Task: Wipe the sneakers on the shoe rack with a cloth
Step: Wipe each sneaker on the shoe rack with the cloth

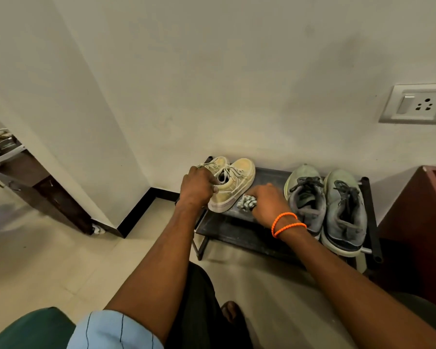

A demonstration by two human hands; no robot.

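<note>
A pair of yellowish canvas sneakers stands at the left end of a low black shoe rack. My left hand grips the heel collar of these sneakers and hides part of the left shoe. My right hand holds a crumpled grey-white cloth on the rack top, just right of the yellowish pair. A pair of grey-green running sneakers stands at the rack's right end, toes toward the wall.
The rack stands against a white wall with a switch and socket plate. A dark red-brown cabinet stands at the right. A dark wooden unit stands at the left. Pale floor tiles lie in front.
</note>
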